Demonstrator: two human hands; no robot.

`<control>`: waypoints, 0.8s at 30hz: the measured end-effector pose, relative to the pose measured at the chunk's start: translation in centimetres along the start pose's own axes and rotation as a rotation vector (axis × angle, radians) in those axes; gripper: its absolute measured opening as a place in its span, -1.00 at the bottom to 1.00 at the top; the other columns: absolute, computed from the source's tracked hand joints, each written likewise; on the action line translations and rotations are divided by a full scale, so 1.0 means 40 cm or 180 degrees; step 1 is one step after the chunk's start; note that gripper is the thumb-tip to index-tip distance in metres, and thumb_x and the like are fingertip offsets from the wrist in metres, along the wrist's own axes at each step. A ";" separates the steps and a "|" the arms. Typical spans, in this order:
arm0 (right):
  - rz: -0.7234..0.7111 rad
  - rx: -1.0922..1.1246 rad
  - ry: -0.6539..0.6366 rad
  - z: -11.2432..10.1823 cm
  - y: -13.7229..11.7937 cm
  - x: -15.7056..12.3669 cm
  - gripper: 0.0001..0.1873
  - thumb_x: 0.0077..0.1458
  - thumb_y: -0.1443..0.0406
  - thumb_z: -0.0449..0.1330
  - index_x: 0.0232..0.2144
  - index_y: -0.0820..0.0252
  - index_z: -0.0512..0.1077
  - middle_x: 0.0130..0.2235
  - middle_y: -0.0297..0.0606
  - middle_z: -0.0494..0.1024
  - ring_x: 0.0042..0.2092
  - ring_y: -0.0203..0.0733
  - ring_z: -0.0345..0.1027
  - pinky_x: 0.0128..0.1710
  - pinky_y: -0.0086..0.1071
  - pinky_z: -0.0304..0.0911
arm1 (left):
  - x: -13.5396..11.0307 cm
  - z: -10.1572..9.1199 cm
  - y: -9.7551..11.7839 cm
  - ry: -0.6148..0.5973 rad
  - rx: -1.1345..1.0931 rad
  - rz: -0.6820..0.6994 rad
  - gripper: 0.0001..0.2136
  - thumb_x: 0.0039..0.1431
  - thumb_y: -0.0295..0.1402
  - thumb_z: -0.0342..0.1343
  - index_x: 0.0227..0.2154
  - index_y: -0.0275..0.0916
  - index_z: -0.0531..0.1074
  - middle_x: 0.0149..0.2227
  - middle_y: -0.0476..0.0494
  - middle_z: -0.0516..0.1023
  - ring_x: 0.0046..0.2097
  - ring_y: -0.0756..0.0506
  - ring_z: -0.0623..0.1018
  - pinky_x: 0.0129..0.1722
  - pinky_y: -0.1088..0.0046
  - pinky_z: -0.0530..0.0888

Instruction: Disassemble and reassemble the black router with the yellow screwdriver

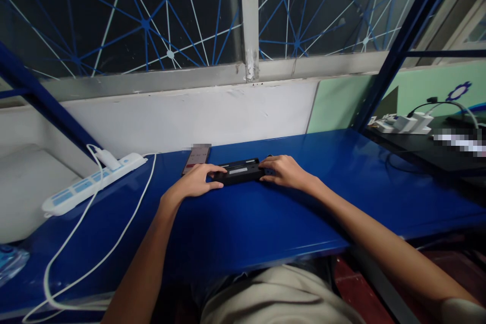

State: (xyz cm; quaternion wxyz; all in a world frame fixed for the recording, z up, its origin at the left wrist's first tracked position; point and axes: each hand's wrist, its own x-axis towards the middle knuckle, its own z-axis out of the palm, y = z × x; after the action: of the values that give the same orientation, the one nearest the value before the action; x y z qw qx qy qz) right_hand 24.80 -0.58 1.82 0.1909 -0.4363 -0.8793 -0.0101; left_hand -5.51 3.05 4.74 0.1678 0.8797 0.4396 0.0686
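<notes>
A black oblong box [240,177] with a pale label on its near side rests on the blue tabletop. Its top looks recessed, with small light strips inside; I cannot tell exactly what it is. My left hand [197,180] grips its left end between thumb and fingers. At the opposite end my right hand [285,171] is curled around the corner, fingers and thumb pressed to it. A phone [200,154] with a lit screen lies just behind my left hand, partly hidden by it.
On the left, a white power strip [94,185] lies with a plug in it, and its white cable [131,228] loops over the blue table [243,217]. Blue frame posts [395,55] rise at both sides. Chargers [413,121] sit on a dark table at right.
</notes>
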 end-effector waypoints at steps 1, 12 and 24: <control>0.0002 -0.0005 -0.0005 0.001 0.000 0.000 -0.63 0.11 0.15 0.22 -0.06 0.18 0.48 -0.10 -0.14 0.56 -0.14 -0.07 0.46 -0.25 -0.34 0.24 | 0.000 0.000 -0.001 -0.0008 -0.0019 -0.0003 -0.57 0.07 -0.13 0.16 0.02 -0.08 0.44 0.02 -0.13 0.52 -0.04 -0.21 0.49 -0.04 0.31 0.36; 0.0061 -0.0077 -0.0022 0.005 -0.008 0.000 -0.63 0.08 0.16 0.26 -0.07 0.18 0.40 -0.07 -0.16 0.48 -0.20 -0.13 0.42 -0.33 -0.38 0.16 | 0.004 0.007 -0.004 0.0014 0.0020 0.0106 -0.54 0.02 -0.16 0.21 0.02 -0.10 0.43 0.03 -0.12 0.49 -0.08 -0.17 0.49 -0.05 0.34 0.37; 0.0080 -0.0160 -0.0064 0.006 -0.012 -0.001 -0.63 0.06 0.19 0.28 -0.10 0.18 0.35 -0.01 -0.16 0.42 -0.25 -0.16 0.39 -0.40 -0.39 0.08 | 0.005 0.003 0.011 0.0041 0.0070 0.0112 -0.51 -0.04 -0.18 0.27 0.01 -0.13 0.44 -0.02 -0.14 0.49 -0.14 -0.16 0.49 -0.10 0.36 0.38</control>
State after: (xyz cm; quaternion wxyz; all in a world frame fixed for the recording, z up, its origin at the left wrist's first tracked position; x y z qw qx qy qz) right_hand 24.36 -0.88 1.64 0.1711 -0.4520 -0.8751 -0.0254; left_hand -5.01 2.93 4.78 0.1540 0.8886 0.4259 0.0723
